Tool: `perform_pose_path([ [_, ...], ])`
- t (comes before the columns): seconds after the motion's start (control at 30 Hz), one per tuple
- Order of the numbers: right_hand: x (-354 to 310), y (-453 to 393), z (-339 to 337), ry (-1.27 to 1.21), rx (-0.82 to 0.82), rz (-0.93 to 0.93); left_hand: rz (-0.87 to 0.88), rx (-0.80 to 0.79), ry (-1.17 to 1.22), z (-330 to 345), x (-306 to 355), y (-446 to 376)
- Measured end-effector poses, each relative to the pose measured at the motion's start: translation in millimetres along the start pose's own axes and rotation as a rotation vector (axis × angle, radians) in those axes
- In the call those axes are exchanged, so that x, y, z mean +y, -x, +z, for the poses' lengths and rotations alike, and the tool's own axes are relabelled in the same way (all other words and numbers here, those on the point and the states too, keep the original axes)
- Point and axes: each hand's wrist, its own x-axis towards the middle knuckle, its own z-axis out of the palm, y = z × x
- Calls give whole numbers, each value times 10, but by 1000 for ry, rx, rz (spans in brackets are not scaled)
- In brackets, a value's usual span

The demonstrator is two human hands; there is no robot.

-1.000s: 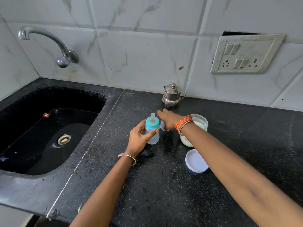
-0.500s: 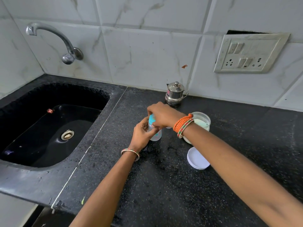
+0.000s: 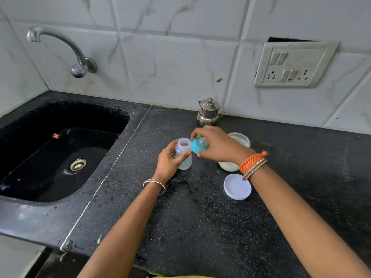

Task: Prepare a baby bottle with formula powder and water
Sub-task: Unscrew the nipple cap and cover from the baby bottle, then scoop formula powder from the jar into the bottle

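Bottle point(image 3: 183, 155) in left hand point(image 3: 168, 163)

The right hand point(image 3: 217, 146) covers the near part of the powder jar point(image 3: 236, 151), so its middle is not visible. The left hand point(image 3: 169, 162) hides one side of the bottle point(image 3: 183, 155). The print on the bottle is too small to read. The sink point(image 3: 60, 149) is cut by the left edge, both forearms by the bottom edge.
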Motion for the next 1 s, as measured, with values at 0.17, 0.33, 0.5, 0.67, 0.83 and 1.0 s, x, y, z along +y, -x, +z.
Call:
perform_pose_path([
  [0.17, 112, 216, 357, 11, -90, 47, 7, 103, 55, -51, 38, 131],
  [0.33, 163, 196, 581, 169, -204, 59, 25, 119, 129, -129, 167, 271],
  [0.5, 177, 119, 747, 299, -277, 66, -29, 40, 89, -151, 68, 421],
  [0.67, 193, 138, 760, 266, -215, 49, -42, -51, 28, -189, 87, 432],
  [0.83, 196, 186, 415, 122, 166, 0, -54, -60, 15, -244, 172, 374],
  [1.0, 451, 275, -38, 116, 488, 273, 87, 3, -5, -197, 560, 158],
])
